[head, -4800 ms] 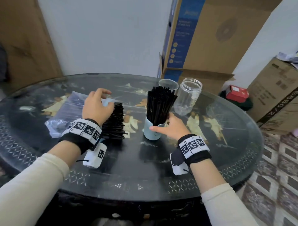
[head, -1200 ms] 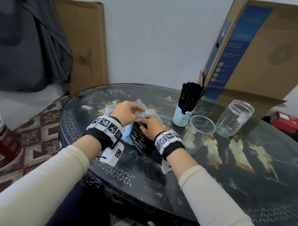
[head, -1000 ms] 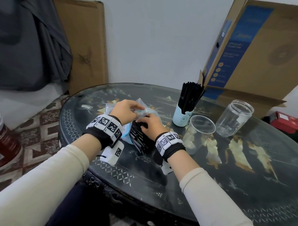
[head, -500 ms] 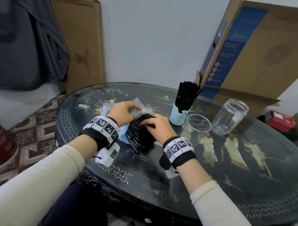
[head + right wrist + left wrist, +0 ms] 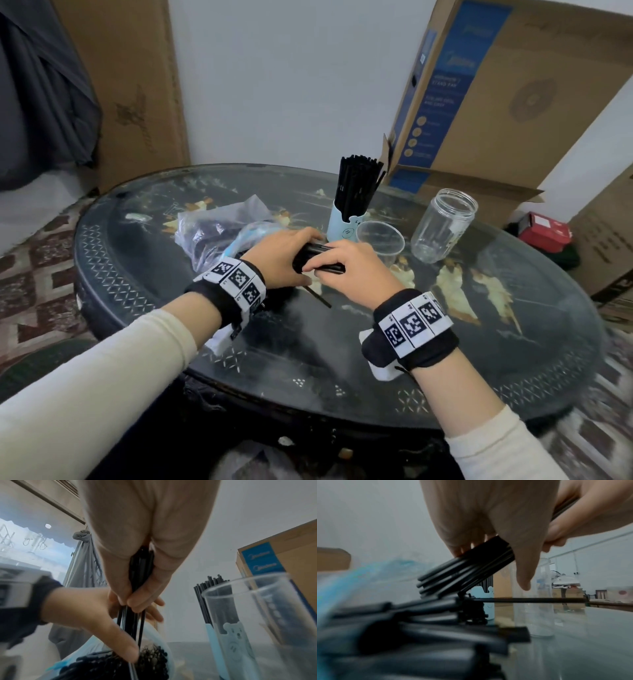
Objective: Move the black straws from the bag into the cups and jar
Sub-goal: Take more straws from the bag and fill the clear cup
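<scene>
Presently, right hand [image 5: 346, 262] and left hand [image 5: 286, 257] both clamp one bundle of black straws [image 5: 317, 257] just beside the clear plastic cup [image 5: 380, 240]; the bag [image 5: 219, 226], apparently part-filled, lies beyond.

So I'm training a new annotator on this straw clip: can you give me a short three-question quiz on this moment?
1. True or false: the clear plastic cup already holds straws.
2. Which container is packed with black straws? A) the glass jar B) the light blue cup C) the clear plastic cup
3. What do the left hand and the right hand grip together?

Key
1. False: it is empty.
2. B.
3. A bundle of black straws, just in front of the plastic bag; one loose straw lies on the table.
</scene>
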The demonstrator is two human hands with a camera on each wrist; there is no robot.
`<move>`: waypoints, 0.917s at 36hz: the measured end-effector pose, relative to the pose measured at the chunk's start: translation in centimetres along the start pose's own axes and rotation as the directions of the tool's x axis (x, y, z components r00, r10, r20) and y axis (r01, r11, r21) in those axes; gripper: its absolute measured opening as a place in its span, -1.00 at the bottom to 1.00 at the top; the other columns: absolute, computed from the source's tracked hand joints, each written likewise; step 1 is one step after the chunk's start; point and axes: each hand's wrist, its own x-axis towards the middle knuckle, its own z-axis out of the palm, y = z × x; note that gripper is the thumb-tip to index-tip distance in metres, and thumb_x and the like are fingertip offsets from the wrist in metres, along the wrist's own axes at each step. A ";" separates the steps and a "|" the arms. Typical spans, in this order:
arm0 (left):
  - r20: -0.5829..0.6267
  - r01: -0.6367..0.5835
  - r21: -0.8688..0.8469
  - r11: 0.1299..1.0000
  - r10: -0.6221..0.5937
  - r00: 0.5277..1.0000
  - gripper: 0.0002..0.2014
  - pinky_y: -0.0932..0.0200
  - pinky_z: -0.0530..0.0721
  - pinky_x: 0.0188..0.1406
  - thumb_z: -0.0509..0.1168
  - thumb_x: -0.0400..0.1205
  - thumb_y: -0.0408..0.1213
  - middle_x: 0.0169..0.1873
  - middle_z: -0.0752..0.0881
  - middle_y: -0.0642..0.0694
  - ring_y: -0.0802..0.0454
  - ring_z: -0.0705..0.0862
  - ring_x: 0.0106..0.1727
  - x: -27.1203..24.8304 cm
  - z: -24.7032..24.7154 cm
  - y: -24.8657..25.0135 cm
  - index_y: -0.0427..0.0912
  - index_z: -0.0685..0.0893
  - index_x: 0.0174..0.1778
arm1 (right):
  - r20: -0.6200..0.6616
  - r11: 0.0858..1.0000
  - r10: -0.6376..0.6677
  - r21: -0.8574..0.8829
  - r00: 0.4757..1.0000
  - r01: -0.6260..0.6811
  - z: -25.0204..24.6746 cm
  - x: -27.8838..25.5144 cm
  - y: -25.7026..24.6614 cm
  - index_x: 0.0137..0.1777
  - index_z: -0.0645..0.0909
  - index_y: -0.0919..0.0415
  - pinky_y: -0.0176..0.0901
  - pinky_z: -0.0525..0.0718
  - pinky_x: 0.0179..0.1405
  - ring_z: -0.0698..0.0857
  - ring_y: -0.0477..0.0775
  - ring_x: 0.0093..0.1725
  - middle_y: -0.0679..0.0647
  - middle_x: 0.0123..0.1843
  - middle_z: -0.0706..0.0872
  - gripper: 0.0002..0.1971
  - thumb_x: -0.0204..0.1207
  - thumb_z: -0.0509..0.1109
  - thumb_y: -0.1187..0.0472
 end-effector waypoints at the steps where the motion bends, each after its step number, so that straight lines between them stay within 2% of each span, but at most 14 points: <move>1: 0.022 -0.011 0.011 1.000 0.011 1.000 -0.38 0.14 0.54 -0.01 0.55 0.33 -0.20 -0.03 0.65 0.08 0.03 0.62 0.01 0.2 0.2 0.2 -0.05 0.49 0.31 | 0.009 1.000 0.009 0.007 1.000 -0.009 -0.1 -0.3 0.1 0.04 0.84 0.08 -0.73 0.36 -0.05 0.59 -0.16 -0.07 0.06 0.06 0.77 -0.78 0.50 0.47 0.35; 4: 0.005 -0.020 0.046 0.999 0.019 1.000 -0.70 0.17 0.38 -0.26 0.48 0.45 -0.23 -0.29 0.61 0.04 -0.06 0.61 -0.23 0.6 0.6 0.5 -0.13 0.59 0.05 | 0.011 0.999 0.019 0.042 1.000 -0.019 0.0 -1.0 0.8 0.12 0.82 0.06 -0.66 0.43 0.03 0.68 -0.03 0.03 0.07 0.08 0.78 -0.78 0.51 0.50 0.29; 7: -0.024 -0.006 -0.026 1.000 0.005 1.000 -0.91 0.20 0.38 -0.25 0.43 0.53 -0.23 -0.35 0.66 0.02 0.05 0.53 -0.33 0.6 0.9 0.3 -0.10 0.64 -0.14 | -0.013 0.991 0.041 0.127 0.999 -0.039 0.4 -1.7 1.4 0.39 0.64 -0.07 -0.35 0.54 0.28 0.67 -0.08 0.18 0.00 0.24 0.71 -0.53 0.50 0.52 0.27; 10: -0.048 0.033 -0.091 0.995 -0.037 0.998 -0.86 0.25 0.48 -0.24 0.45 0.54 -0.20 -0.35 0.68 0.02 0.07 0.57 -0.33 0.5 0.8 -0.4 -0.16 0.67 -0.09 | -0.043 0.937 0.200 0.299 0.979 -0.179 0.3 -2.3 1.4 0.61 0.29 -0.19 -0.35 0.61 0.25 0.70 -0.11 0.12 -0.06 0.31 0.60 -0.23 0.47 0.56 0.18; 13: -0.116 0.083 -0.042 0.996 -0.088 0.989 -0.81 0.60 0.42 -0.20 0.45 0.56 -0.16 -0.26 0.69 0.07 0.18 0.53 -0.28 -0.2 0.0 -0.3 -0.15 0.69 0.01 | -0.048 0.865 0.367 0.386 0.929 -0.321 0.3 -2.6 1.5 0.63 0.19 -0.04 -0.45 0.64 0.04 0.71 -0.14 0.07 -0.12 0.29 0.52 -0.18 0.46 0.57 0.07; 17: -0.168 0.113 -0.142 0.983 -0.137 0.976 -0.79 0.68 0.39 -0.24 0.45 0.56 -0.16 -0.28 0.69 0.12 0.41 0.58 -0.30 -0.7 -0.3 -0.2 -0.12 0.72 0.08 | 0.050 0.870 0.437 0.232 0.898 -0.436 1.6 -2.3 2.2 0.54 0.34 0.09 -0.28 0.59 0.21 0.65 -0.06 0.23 0.02 0.37 0.60 -0.31 0.49 0.51 -0.09; 20: -0.150 0.174 -0.135 0.976 -0.193 0.970 -0.76 0.59 0.51 -0.14 0.39 0.52 0.12 -0.23 0.76 0.23 0.33 0.66 -0.21 -0.5 -0.1 -0.8 0.25 0.69 0.09 | 0.228 0.879 0.451 0.055 0.863 -0.473 3.4 -1.6 2.4 0.59 0.29 0.13 -0.09 0.51 0.42 0.57 0.03 0.40 0.06 0.49 0.53 -0.19 0.45 0.45 -0.24; 21: -0.142 0.196 -0.125 0.973 -0.214 0.967 -0.72 0.42 0.61 -0.06 0.32 0.47 0.27 -0.22 0.77 0.28 0.32 0.70 -0.17 -0.5 0.1 -1.1 0.38 0.65 0.07 | 0.274 0.880 0.457 -0.003 0.846 -0.474 4.0 -1.3 2.3 0.59 0.28 0.17 -0.06 0.52 0.41 0.57 0.08 0.42 0.08 0.50 0.53 -0.15 0.44 0.44 -0.28; 23: -0.136 0.217 -0.140 0.966 -0.236 0.962 -0.71 0.14 0.70 0.02 0.19 0.37 0.44 -0.23 0.76 0.34 0.29 0.73 -0.11 -0.4 0.4 -1.7 0.60 0.56 0.00 | 0.345 0.877 0.474 -0.098 0.810 -0.471 4.8 -0.9 2.0 0.48 0.38 0.22 -0.09 0.58 0.23 0.65 0.13 0.29 0.15 0.34 0.66 -0.23 0.44 0.46 -0.26; 25: -0.124 0.244 -0.143 0.959 -0.262 0.957 -0.81 0.09 0.70 0.04 0.23 0.38 0.43 -0.26 0.74 0.39 0.28 0.73 -0.13 -0.5 0.2 -1.5 0.71 0.50 -0.10 | 0.373 0.878 0.467 -0.093 0.802 -0.469 5.3 -0.5 1.7 0.23 0.51 0.18 -0.15 0.62 -0.05 0.73 0.09 -0.04 0.19 0.05 0.81 -0.53 0.48 0.49 -0.10; 27: -0.138 0.250 -0.157 0.955 -0.272 0.952 -0.81 0.14 0.70 0.01 0.36 0.45 0.28 -0.34 0.69 0.48 0.28 0.72 -0.17 -0.6 -0.3 -1.0 0.74 0.49 -0.16 | 0.324 0.897 0.432 -0.058 0.842 -0.438 5.1 -0.1 1.5 -0.07 0.54 0.12 -0.23 0.53 -0.31 0.65 0.05 -0.27 0.22 -0.09 0.82 -0.85 0.54 0.46 0.12; 28: -0.149 0.255 -0.155 0.954 -0.278 0.949 -0.76 0.14 0.69 0.00 0.39 0.48 0.21 -0.37 0.69 0.46 0.24 0.72 -0.18 -0.8 -0.4 -0.8 0.73 0.49 -0.13 | 0.272 0.909 0.412 -0.056 0.869 -0.413 4.8 0.1 1.4 -0.15 0.56 0.12 -0.23 0.47 -0.36 0.62 0.05 -0.26 0.23 -0.08 0.81 -0.90 0.55 0.43 0.20; 30: -0.154 0.260 -0.161 0.952 -0.285 0.946 -0.71 0.11 0.71 0.00 0.39 0.48 0.16 -0.34 0.72 0.36 0.18 0.74 -0.14 -1.0 -0.6 -0.8 0.72 0.48 -0.07 | 0.148 0.923 0.385 -0.040 0.911 -0.383 3.7 0.4 1.3 -0.13 0.69 0.22 -0.26 0.42 -0.34 0.61 0.03 -0.18 0.17 -0.10 0.79 -0.95 0.54 0.43 0.25; 33: -0.134 0.237 -0.198 0.951 -0.266 0.955 -0.71 0.06 0.71 0.04 0.33 0.43 0.18 -0.22 0.78 0.29 0.18 0.76 -0.08 -1.1 -0.2 -1.5 0.77 0.46 -0.10 | -0.084 0.931 0.363 0.082 0.928 -0.356 1.7 0.5 1.0 -0.10 0.74 0.24 -0.27 0.57 -0.18 0.67 0.00 -0.19 0.07 -0.19 0.76 -0.94 0.51 0.47 0.26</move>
